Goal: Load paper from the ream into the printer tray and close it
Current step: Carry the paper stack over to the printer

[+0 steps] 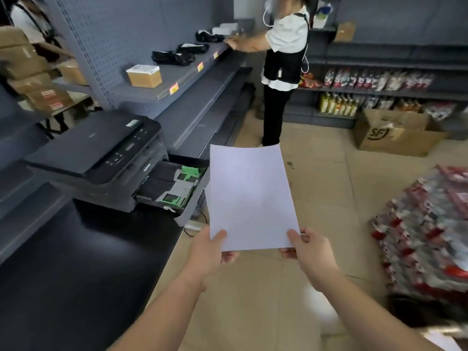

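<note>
Step in hand: we carry a stack of paper (249, 196) toward the printer (101, 160); loading is not yet done.
Left hand (210, 252): fingers pinch the stack's near left corner, thumb on top.
Right hand (307, 249): fingers pinch the near right corner likewise.
Paper: white, blank, held flat in the air just right of the open tray (177, 188), above the floor.
Tray: pulled out, looks empty, green guides showing.
Next move: we judge the stack must swing left, square up between the guides, then drop in.
</note>
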Motion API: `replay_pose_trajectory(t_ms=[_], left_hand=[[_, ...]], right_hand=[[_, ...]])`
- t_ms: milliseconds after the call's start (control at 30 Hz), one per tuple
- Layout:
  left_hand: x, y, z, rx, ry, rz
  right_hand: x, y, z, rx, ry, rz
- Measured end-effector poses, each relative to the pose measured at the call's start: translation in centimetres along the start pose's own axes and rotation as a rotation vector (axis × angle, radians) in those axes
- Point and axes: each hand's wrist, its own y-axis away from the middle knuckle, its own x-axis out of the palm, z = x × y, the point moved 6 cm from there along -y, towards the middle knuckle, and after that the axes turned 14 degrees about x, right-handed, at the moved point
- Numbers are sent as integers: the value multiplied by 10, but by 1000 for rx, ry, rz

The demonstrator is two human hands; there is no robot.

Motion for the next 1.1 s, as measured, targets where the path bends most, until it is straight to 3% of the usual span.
replay_pose_trajectory(t_ms=[133, 500, 833, 1100], left_hand=[[18, -33, -9, -5, 13, 63], [73, -151, -30, 12, -35, 30], [132, -280, -81, 89, -16, -130], [73, -340, -101, 114, -51, -366]], right_hand=[[-8, -17, 15, 16, -47, -52], [-29, -122, 86, -13, -52, -54], [-47, -262, 211, -115, 17, 60], [42, -332, 282, -180, 86, 200]])
